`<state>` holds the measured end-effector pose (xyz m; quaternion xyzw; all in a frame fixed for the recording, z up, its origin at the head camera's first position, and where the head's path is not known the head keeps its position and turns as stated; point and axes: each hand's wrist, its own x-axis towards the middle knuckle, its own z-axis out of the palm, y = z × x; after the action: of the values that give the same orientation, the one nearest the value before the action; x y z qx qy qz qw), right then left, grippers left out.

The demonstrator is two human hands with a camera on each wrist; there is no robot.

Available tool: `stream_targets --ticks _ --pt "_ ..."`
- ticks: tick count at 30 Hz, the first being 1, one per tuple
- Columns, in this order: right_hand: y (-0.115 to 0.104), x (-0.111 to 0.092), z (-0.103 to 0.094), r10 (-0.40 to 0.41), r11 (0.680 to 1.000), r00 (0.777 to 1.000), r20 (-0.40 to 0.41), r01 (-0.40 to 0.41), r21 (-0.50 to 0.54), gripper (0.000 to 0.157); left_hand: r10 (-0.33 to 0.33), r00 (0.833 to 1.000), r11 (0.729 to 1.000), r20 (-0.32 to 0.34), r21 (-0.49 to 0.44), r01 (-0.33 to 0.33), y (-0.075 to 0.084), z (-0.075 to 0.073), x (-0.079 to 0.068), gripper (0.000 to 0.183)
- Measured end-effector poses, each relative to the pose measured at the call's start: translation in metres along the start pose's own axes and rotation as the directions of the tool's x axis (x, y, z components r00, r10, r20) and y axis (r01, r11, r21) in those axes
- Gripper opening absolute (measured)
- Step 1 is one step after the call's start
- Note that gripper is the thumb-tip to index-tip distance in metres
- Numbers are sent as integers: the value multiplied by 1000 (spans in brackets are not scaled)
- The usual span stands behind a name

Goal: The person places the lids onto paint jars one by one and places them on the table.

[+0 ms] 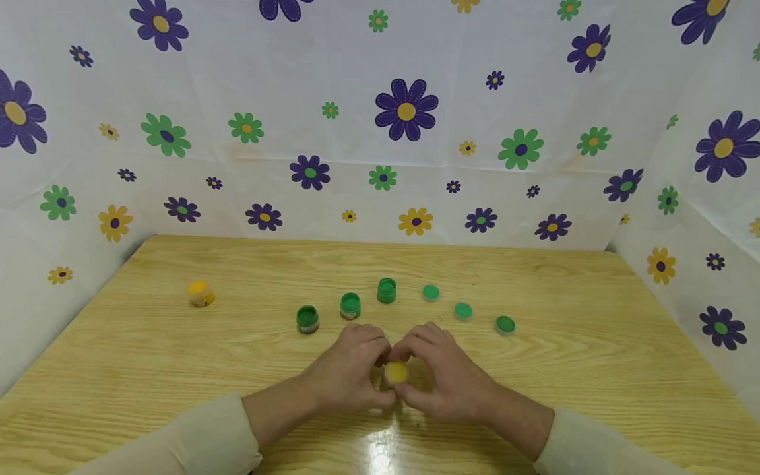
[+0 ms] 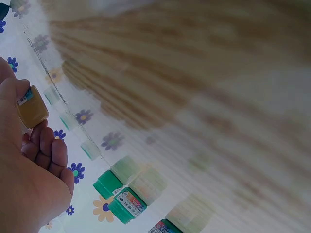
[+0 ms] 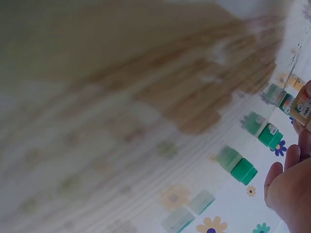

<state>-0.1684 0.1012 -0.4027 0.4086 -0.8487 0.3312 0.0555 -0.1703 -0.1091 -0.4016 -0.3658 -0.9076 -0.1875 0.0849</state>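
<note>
Between both hands, near the front middle of the table, is a small yellow paint jar (image 1: 396, 373) with a pale-rimmed top; its ochre side shows in the left wrist view (image 2: 34, 109) and right wrist view (image 3: 302, 106). My left hand (image 1: 353, 369) grips the jar's left side, thumb nearest me and fingers curled at the back. From the right, my right hand (image 1: 442, 376) holds it between thumb and fingertips. Beyond the hands stand three green paint jars, a dark one (image 1: 307, 319), a middle one (image 1: 350, 305) and a brighter one (image 1: 386, 290), seemingly uncovered.
Three round green lids (image 1: 430, 293) (image 1: 463, 311) (image 1: 505, 325) lie in a slanting row at the right. Another yellow jar (image 1: 200, 293) stands at the far left. The wooden table (image 1: 178, 369) meets a flower-printed cloth (image 1: 356, 138) at the back and sides.
</note>
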Motion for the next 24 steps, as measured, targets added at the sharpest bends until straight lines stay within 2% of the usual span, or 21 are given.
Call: stream_targets --ticks 10,15,24 --pt "-1 2 -2 49 999 999 8 -49 -15 22 -9 1000 1000 4 -9 9 -1 -1 0 30" --pt "1 2 -2 77 996 997 2 -77 -37 26 -20 1000 1000 22 -19 20 0 -2 1 32" --pt "2 2 -2 62 998 998 -14 -62 -30 32 -25 999 1000 26 -15 25 1 -1 0 33"
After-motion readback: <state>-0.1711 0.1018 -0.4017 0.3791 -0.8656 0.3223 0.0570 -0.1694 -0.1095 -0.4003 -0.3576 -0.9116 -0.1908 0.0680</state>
